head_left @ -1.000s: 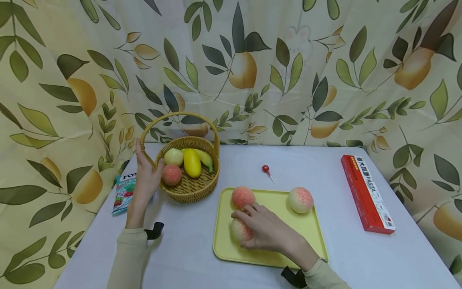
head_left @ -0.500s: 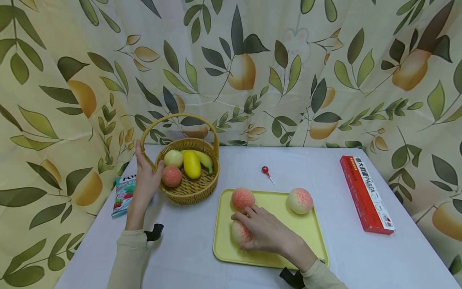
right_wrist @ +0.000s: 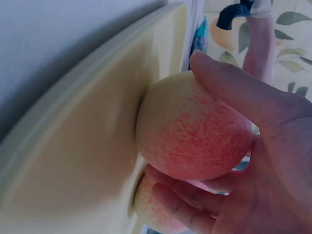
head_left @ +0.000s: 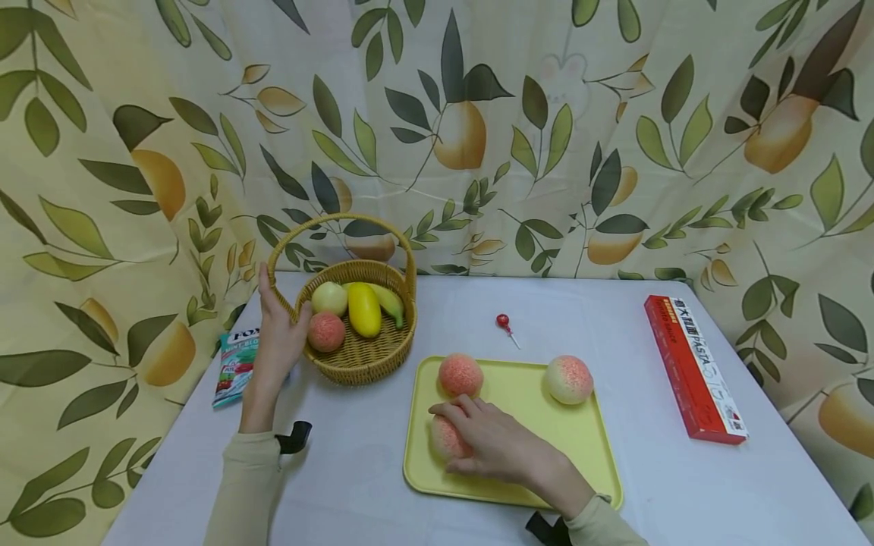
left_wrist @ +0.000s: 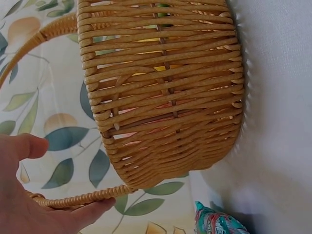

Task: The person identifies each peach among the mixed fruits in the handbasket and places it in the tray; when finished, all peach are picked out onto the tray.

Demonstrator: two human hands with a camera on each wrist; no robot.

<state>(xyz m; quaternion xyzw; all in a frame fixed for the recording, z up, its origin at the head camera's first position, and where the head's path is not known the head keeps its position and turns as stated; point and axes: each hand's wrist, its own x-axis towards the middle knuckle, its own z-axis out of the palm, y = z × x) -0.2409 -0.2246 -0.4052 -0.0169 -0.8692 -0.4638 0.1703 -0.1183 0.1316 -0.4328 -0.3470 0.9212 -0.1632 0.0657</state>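
Observation:
My left hand [head_left: 276,334] rests against the left leg of the wicker basket's [head_left: 358,371] handle. In the left wrist view its fingers [left_wrist: 92,214] lie straight along the handle, with the thumb apart from it. My right hand [head_left: 505,447] holds a pink-and-cream peach [right_wrist: 195,129], thumb over one side and fingers on the other, low over the yellow tray [head_left: 512,497]. I cannot tell whether that peach touches the tray. Another peach [head_left: 460,374] sits just behind it, and a third peach [head_left: 569,379] lies at the tray's right.
The basket contains a pink peach [head_left: 326,332], a pale green round fruit [head_left: 330,299], a yellow mango-like fruit [head_left: 364,311] and a banana [head_left: 389,303]. A candy bag [head_left: 235,368] lies left, a lollipop [head_left: 504,322] behind the tray, a red pasta box [head_left: 693,368] right. Patterned curtain [head_left: 519,189] surrounds the table.
My right hand has shifted slightly left with the peach in its grip. The left hand and the basket have stayed in place.

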